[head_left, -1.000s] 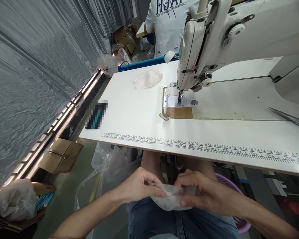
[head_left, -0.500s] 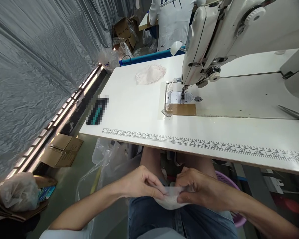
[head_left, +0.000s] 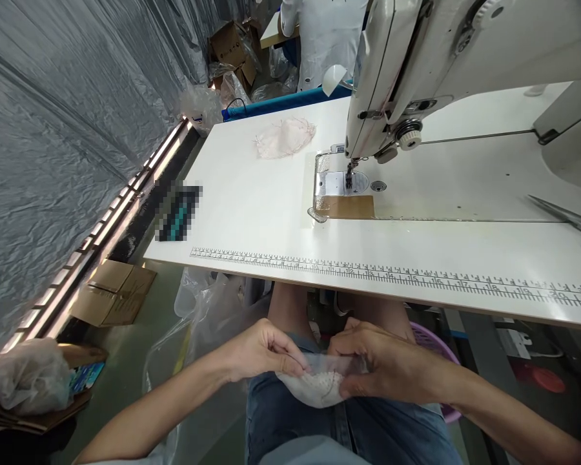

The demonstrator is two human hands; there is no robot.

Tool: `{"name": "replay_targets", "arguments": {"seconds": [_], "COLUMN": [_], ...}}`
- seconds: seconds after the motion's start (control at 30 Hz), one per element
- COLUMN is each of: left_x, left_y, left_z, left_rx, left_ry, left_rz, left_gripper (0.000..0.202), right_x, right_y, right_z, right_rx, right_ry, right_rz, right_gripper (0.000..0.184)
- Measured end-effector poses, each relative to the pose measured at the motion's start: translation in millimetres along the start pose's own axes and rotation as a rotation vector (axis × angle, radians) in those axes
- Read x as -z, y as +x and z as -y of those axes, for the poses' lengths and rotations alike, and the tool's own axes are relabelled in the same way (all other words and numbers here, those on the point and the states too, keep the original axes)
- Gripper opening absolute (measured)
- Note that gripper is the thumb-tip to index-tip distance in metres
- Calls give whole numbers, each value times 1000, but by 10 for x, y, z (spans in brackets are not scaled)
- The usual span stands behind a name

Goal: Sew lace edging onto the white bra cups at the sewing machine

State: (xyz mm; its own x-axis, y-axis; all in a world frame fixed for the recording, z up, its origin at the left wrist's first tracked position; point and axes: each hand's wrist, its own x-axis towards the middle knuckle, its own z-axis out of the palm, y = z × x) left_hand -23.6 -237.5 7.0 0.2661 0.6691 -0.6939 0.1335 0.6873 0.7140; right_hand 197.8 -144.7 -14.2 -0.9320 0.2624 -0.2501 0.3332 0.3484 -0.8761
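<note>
Left hand and right hand pinched a sheer, white, rounded fabric piece at six o'clock, handling apparently unfinished.

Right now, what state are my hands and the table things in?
Sheer white piece, curved, in both hands.
Left hand, pinching its left side.
Right hand, gripping its right side.
Pale pink fabric, spread on the table.
Sewing machine, no fabric under its presser foot.
Scissors, lying flat, partly out of frame.
Dark object, pixelated, state unclear.
</note>
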Motion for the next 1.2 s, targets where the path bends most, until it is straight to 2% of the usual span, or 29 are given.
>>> {"name": "replay_targets", "arguments": {"seconds": [0.07,0.2,0.27,0.47,0.67,0.97,1.2], "left_x": [15,17,10,-3,-11,-37,-52], "left_y": [-9,-18,-20,-22,-28,-27,-22], "left_z": [-4,-3,1,-13,-8,24,-11], "left_rx": [8,16,15,18,26,15,-12], "left_ry": [2,-9,-21,-35,-47,-86,-78], "left_rz": [6,13,8,12,-22,-76,-56], "left_gripper": [27,24,23,23,24,24,27], "right_x": [-15,-2,12,27,-2,-38,-40], "right_y": [20,61,76,89,115,123,128], "right_z": [-41,-108,-118,-116,-148,-184,-154], "right_rx": [37,180,202,124,75,88,120], "right_ry": [46,219,295,448,496,463,494], "right_rz": [9,68,88,149,165,129,147], "right_gripper": [6,19,21,18,23,19,24]}}
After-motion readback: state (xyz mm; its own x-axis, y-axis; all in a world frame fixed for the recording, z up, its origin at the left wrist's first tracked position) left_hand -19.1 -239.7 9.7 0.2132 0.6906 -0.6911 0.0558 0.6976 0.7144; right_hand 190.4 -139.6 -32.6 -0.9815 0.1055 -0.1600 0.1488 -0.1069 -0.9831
